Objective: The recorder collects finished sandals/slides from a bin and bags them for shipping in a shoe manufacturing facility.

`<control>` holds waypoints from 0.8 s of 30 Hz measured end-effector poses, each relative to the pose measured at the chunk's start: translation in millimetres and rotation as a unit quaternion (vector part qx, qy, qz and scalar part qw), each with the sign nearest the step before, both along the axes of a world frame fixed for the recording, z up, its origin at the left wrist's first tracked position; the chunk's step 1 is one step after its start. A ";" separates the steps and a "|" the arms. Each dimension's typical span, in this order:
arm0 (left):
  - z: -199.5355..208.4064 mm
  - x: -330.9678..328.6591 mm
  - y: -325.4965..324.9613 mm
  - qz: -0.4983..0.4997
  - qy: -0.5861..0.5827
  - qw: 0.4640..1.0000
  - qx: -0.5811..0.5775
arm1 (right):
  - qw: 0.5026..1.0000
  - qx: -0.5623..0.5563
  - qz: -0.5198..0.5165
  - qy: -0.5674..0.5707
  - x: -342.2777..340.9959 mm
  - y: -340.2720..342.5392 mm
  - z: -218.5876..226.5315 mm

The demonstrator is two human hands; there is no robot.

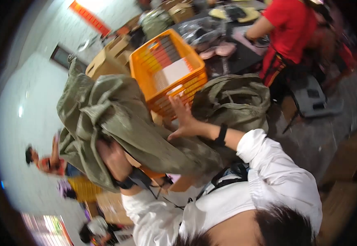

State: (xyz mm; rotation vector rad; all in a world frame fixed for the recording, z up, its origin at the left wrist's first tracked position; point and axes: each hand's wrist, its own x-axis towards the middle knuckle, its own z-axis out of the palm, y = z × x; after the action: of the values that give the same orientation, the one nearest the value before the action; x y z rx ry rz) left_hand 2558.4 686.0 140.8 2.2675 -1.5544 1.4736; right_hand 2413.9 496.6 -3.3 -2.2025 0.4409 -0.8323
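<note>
A large olive-green woven sack (125, 110), crumpled into deep folds, stretches across the space in front of me. My left hand (115, 160) is closed on its cloth at the left, slightly blurred, with the fingertips lost among the folds. Above the sack's right part, my right hand (184, 119) is open, its fingers spread and nothing in them. Just beyond that hand stands an orange plastic crate (194, 82). To its right sits a second green sack (235, 98) with a gathered top. Each wrist wears a black band.
Cardboard boxes (108, 57) stand behind the sack. Pink shoes (225, 49) and plastic-wrapped goods lie on a dark table (246, 61). A person in a red shirt (289, 24) works there, beside a grey chair (309, 96). Other people are at the far left and lower left.
</note>
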 end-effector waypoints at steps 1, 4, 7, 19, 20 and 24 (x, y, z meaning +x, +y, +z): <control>-10.3 -20.4 -20.6 -0.111 0.187 0.975 -0.046 | 0.997 -0.002 -0.034 -0.074 1.4 1.8 -10.0; -33.8 -73.4 -28.4 -0.251 0.398 0.882 -0.007 | 0.982 0.062 -0.056 -0.170 -26.4 21.9 -20.5; -52.5 -100.5 -13.3 -0.326 0.375 0.864 0.076 | 0.912 0.306 0.127 -0.242 -69.0 40.3 -15.2; 12.1 -374.3 -47.6 -0.743 0.049 0.631 0.217 | 0.895 0.114 -0.357 -0.243 -423.7 130.7 -7.5; -5.0 -395.5 -59.3 -0.752 0.108 0.587 0.280 | 0.859 0.161 -0.366 -0.319 -450.5 148.3 8.8; 3.6 -557.1 -67.8 -0.749 0.479 0.237 0.392 | 0.645 0.333 -0.359 -0.587 -582.6 198.7 47.5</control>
State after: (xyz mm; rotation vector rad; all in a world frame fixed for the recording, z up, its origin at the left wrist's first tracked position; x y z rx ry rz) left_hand 2001.2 618.2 144.4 0.0783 -2.2233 -1.1629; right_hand 1831.3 695.3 44.2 -0.4332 0.7520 -1.8936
